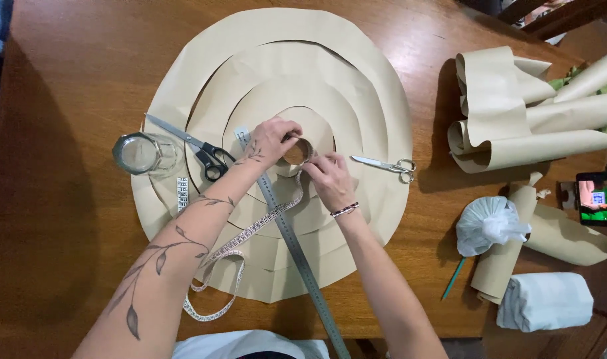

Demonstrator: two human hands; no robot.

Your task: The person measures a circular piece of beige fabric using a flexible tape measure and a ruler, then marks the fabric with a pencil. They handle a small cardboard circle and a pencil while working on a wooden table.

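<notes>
A big spiral-cut sheet of tan kraft paper lies flat on the wooden table. At its centre the inner strip is rolled into a small paper coil. My left hand wraps around the coil from the left. My right hand pinches it from the lower right. A metal ruler and a white measuring tape run under my forearms.
Black-handled scissors and a glass jar lie to the left. Small silver scissors lie right of my hands. Rolled kraft paper, a white plastic-wrapped bundle, a white roll and a phone sit at the right.
</notes>
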